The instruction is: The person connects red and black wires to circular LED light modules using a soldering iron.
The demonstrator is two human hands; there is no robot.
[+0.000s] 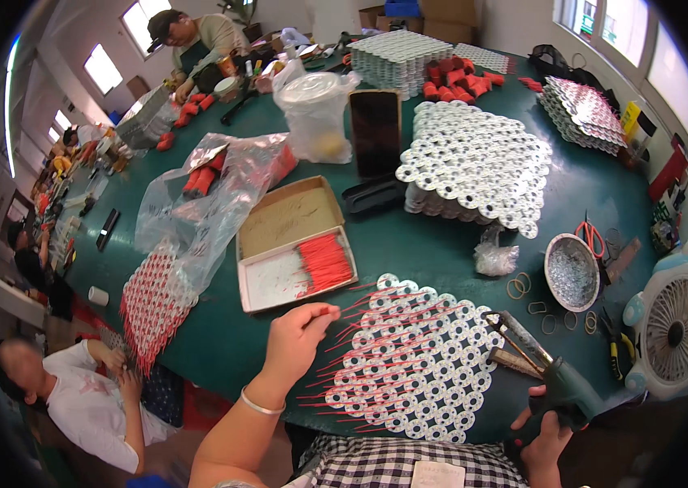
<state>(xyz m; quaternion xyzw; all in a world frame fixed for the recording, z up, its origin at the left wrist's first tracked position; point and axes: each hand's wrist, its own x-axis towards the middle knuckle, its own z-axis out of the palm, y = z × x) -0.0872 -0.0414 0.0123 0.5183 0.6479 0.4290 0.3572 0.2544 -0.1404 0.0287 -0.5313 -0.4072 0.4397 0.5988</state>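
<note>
My left hand (293, 340) pinches one end of a thin red wire (357, 307) at the upper left edge of a sheet of round white circuit boards (429, 358). Many red wires lie in rows across the left part of this sheet, their ends sticking out past its edge. In my right hand (546, 441) is a dark green soldering gun (565, 389), its metal tip over the sheet's right edge. Just beyond my left hand, an open cardboard box (279, 294) holds a bundle of cut red wires (326, 262).
A stack of board sheets (474, 159) stands behind. To the right are a metal bowl (572, 272), red-handled scissors (589, 236), rubber bands, yellow-black pliers (616, 350) and a fan (673, 325). A phone (375, 130) stands upright. Other people sit at left and far side.
</note>
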